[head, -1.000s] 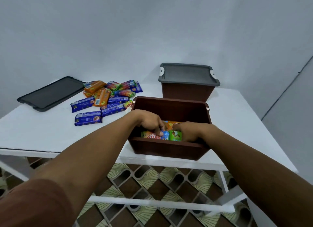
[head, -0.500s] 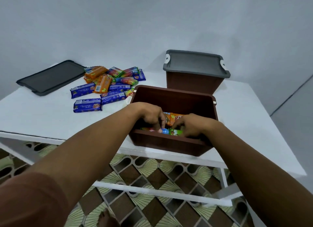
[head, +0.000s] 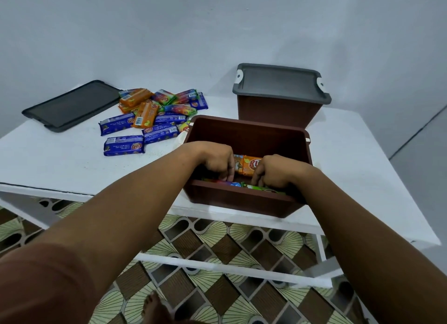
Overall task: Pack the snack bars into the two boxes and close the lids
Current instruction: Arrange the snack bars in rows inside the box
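The open box [head: 246,200] looks like matt brown plastic with a faint grain on its outer wall. Behind it, the closed box [head: 278,113] shows the same brown plastic under a lid [head: 280,81] of smooth grey plastic with a dull sheen and pale clips at its corners. To the left of the open box, the loose snack bars [head: 147,120] wear glossy printed film wrappers that catch the light. Farther left, the spare lid [head: 72,104] is dark grey plastic, smooth and slightly shiny. The tabletop [head: 60,164] is painted white, matt, with small specks and scuffs. Below it, the floor [head: 217,287] is patterned tile with a soft gloss.
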